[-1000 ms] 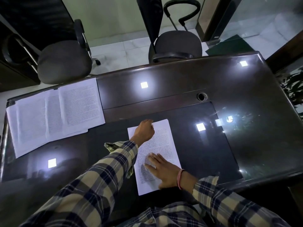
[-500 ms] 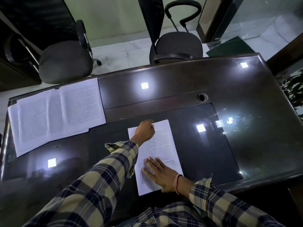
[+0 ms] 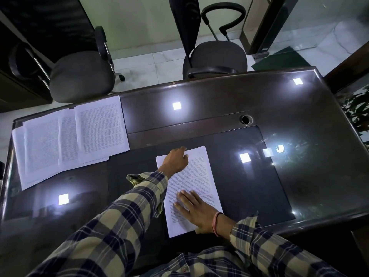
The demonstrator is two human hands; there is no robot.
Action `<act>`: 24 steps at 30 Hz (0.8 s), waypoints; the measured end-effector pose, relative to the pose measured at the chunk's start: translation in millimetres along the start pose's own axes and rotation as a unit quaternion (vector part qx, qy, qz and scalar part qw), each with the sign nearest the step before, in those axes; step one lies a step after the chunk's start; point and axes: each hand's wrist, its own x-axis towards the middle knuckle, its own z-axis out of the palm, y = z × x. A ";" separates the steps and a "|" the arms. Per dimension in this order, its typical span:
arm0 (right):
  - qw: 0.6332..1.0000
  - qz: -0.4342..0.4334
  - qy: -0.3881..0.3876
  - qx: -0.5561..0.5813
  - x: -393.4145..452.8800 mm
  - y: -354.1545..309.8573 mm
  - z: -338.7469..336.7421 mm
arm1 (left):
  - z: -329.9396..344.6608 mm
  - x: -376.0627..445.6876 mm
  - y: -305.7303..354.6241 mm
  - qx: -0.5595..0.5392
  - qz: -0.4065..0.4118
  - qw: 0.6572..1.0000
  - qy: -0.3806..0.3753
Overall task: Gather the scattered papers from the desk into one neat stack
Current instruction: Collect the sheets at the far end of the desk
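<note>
A stack of printed papers [image 3: 199,172] lies lengthwise on the dark glass desk [image 3: 269,176] in front of me. My left hand [image 3: 175,160] reaches to the stack's far left corner, knuckles up, its fingers curled onto the top edge. My right hand [image 3: 196,210] lies flat with spread fingers on the near half of the stack and presses it down. Several more printed sheets [image 3: 65,136] lie overlapping and fanned out at the desk's far left corner, away from both hands.
Two office chairs stand beyond the desk, a grey one [image 3: 81,76] at the left and another [image 3: 215,56] in the middle. A round cable hole [image 3: 246,119] sits in the desktop. A plant [image 3: 357,108] is past the right edge.
Both hands have stayed on the stack. My right hand has slid slightly left over the near part of the page.
</note>
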 end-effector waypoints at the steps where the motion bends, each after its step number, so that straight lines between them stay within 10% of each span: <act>1: 1.000 -0.003 0.002 -0.001 0.2 1.1 0.6 | 0.7 -0.7 -1.2 0.005 0.005 1.000 0.000; 9: 0.961 0.096 0.163 0.201 -3.1 14.3 -8.9 | -0.5 -55.8 -21.1 -0.246 -0.107 0.942 0.203; 13: 0.775 0.364 0.300 0.421 -11.1 25.5 -37.8 | 17.6 -113.9 -27.1 -0.447 -0.232 0.834 0.227; 17: 0.601 0.472 0.269 0.586 -7.4 31.5 -35.8 | 51.8 -138.9 -44.8 -0.536 -0.251 0.781 0.201; 24: 0.602 0.422 0.292 0.611 -15.8 36.9 -45.7 | 42.1 -147.6 -39.7 -0.584 -0.223 0.772 0.116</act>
